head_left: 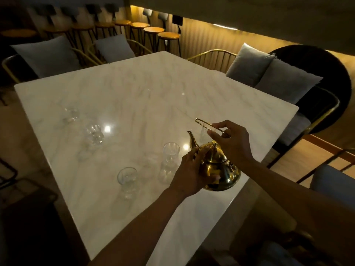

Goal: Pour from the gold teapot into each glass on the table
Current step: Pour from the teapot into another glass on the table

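The gold teapot [221,166] is at the right front of the white marble table [134,89], spout pointing up and away. My right hand [231,143] grips its thin wire handle above the lid. My left hand [192,172] cups the pot's left side and base. Several clear glasses stand on the table: one [170,162] just left of the pot, one [127,179] nearer me, one [94,134] at mid left, one [71,114] farther left. Another glass [203,134] shows partly behind the handle.
Gold-framed chairs with grey cushions [269,72] line the far and right sides of the table. A row of round wooden bar stools [153,31] stands along the back wall. A dark piece of furniture [25,217] sits at the lower left.
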